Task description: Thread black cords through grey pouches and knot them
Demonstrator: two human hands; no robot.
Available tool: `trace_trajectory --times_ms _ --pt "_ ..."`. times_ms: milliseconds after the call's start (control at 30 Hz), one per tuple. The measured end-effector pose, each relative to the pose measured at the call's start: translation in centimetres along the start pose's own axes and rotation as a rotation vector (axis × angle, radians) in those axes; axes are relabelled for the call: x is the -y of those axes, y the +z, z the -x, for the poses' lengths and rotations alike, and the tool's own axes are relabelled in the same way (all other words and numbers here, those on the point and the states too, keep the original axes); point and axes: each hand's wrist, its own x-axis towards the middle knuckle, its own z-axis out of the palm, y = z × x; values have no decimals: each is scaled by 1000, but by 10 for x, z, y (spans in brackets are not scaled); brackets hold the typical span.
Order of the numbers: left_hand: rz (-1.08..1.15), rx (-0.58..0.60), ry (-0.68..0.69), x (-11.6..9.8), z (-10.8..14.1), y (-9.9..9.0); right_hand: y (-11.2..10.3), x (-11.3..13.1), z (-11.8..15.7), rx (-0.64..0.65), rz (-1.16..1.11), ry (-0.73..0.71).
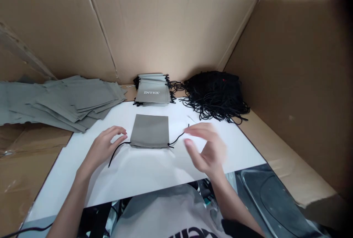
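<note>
A grey drawstring pouch [150,131] lies flat on the white board, its hemmed edge towards me. One black cord [118,149] curves out from its near left corner, and another black cord [176,140] from its near right corner. My left hand [106,144] is beside the left cord with fingers bent and thumb slightly apart; no grip on the cord shows. Blurred by motion, my right hand [206,148] is just right of the pouch. Its thumb and fingers are spread, the fingertips close to the right cord's end.
Behind the pouch stands a stack of grey pouches [153,89] printed INTEX, with black cords at their sides. A heap of black cords [216,94] lies back right. Grey fabric pieces [74,100] pile up at left. Cardboard walls [176,28] enclose the white board [132,179].
</note>
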Motion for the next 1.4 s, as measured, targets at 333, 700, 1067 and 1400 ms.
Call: trace_trajectory --times_ms 333,700,1067,1400 --pt "-185 68 139 11 27 30 39 -55 51 607 130 74" --pt "-237 -65 295 8 30 36 54 -56 45 632 18 217" --pt "-140 -286 315 -5 21 22 40 -61 21 350 -291 570" --pt "68 -257 218 -22 -4 -23 17 -60 -9 124 -489 702"
